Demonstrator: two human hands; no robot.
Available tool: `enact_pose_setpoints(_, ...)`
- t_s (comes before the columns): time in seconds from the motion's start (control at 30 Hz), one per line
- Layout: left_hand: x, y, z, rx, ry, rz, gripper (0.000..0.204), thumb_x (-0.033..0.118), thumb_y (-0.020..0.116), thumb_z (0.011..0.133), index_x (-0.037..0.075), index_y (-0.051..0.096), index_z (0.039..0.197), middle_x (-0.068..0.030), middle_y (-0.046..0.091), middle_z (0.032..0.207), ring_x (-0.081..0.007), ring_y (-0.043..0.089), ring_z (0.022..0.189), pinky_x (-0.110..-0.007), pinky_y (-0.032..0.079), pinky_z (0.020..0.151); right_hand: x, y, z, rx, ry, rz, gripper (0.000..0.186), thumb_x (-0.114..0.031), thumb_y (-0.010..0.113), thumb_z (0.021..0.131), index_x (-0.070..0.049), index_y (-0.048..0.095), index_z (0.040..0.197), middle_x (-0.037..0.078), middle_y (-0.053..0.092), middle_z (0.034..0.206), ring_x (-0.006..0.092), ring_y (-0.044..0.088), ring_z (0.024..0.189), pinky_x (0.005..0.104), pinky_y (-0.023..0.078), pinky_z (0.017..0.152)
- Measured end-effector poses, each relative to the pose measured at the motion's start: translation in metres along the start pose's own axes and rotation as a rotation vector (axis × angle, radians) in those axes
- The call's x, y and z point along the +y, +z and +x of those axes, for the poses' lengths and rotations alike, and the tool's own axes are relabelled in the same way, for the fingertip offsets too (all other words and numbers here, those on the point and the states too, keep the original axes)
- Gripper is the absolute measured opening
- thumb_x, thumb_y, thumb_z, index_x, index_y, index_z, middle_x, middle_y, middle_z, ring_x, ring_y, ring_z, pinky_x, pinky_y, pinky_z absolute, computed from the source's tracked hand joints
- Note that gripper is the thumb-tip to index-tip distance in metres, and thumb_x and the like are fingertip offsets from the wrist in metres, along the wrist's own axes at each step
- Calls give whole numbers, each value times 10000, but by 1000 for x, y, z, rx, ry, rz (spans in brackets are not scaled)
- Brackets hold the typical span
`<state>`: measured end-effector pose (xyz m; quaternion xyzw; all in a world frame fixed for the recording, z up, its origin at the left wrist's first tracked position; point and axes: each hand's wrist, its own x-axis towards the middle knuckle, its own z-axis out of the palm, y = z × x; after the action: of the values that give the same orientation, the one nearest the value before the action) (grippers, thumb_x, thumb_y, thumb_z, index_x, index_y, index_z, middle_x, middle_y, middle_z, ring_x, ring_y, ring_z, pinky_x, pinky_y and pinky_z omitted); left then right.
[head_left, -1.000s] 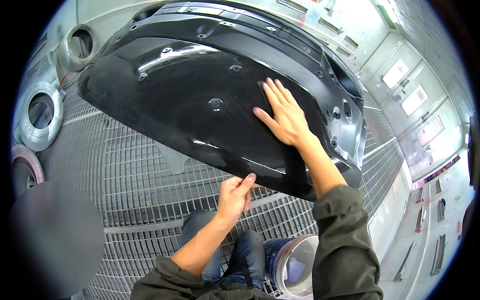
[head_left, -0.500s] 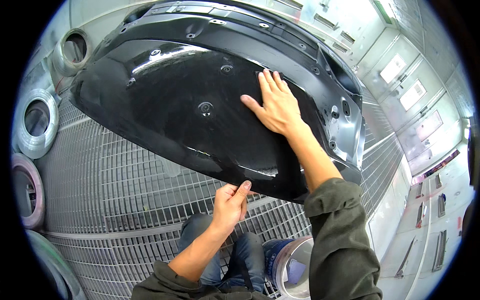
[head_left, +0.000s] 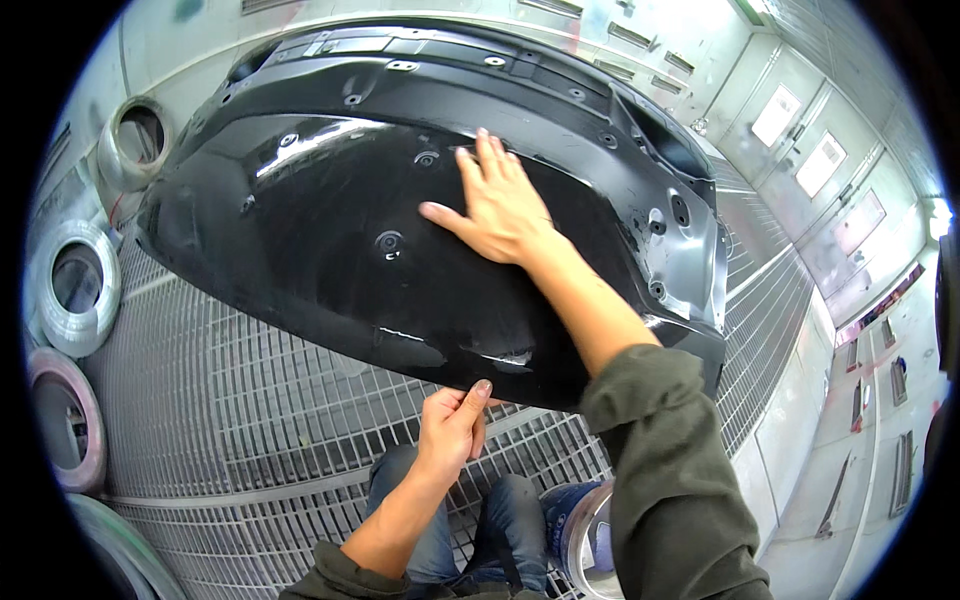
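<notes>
A large glossy black vehicle body panel (head_left: pixel 320 250), with mounting holes and a duller stamped rim along its far side, fills the middle of the head view. My left hand (head_left: pixel 450 432) pinches its near edge, thumb on top and fingers curled underneath. My right hand (head_left: pixel 497 208) lies open on the glossy face, fingers spread and pointing away from me, above the central round hole. A dark pad showed under these fingertips earlier; now I cannot make out clearly what is beneath them.
Tyre-like rings, silver (head_left: pixel 80 338) and pinkish (head_left: pixel 95 420), line the left wall. Metal grating (head_left: pixel 200 380) forms the floor. A blue-sided bucket (head_left: pixel 560 530) stands beside my legs at lower right. Pale booth doors (head_left: pixel 820 160) and vents line the right walls.
My right hand has slid up and leftward across the panel. My left hand still grips the edge, which now sits slightly lower in the view.
</notes>
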<state>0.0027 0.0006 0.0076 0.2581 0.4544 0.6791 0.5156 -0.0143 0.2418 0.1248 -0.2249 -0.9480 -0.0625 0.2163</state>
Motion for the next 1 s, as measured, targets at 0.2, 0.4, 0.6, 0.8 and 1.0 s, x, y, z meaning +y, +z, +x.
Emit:
enact_pose_setpoints(0.2,-2,-9,-4,73,14,-29,479,349,632,1055,-84,752,888,-22,537,475,-72,360,357,-254,289,394,43,-3,-24,-7,-92,86,885,-625,488,1012,72,387,1548,273,330,1644,369,263,1565,435,205,1289)
enact_pose_setpoints(0.4,1,-15,-3,47,29,-2,493,355,623,1061,-92,747,893,-22,550,487,-66,363,358,-250,280,386,96,-38,-117,41,36,175,551,-293,549,1056,4,480,1515,198,429,1610,339,373,1517,420,314,1242)
enact_pose_setpoints(0.6,-11,-6,0,22,51,-45,461,318,617,1066,-94,735,897,-14,523,484,-71,372,355,-252,276,379,91,-33,-108,74,46,2,560,-246,542,1042,79,462,1491,274,408,1595,382,360,1517,436,295,1257)
enact_pose_setpoints(0.8,-13,-8,-5,144,78,-3,402,308,632,1059,-15,691,827,-26,589,553,-69,358,358,-241,243,367,76,-11,-66,133,-28,62,562,-302,528,1054,70,487,1473,252,446,1578,363,379,1511,433,294,1262)
enact_pose_setpoints(1.0,-17,-15,0,169,166,-55,355,282,629,1063,-13,695,876,-151,773,868,-58,387,386,-228,263,377,68,-4,-98,276,191,147,578,-324,546,1030,84,511,1438,247,467,1563,348,434,1473,417,340,1235)
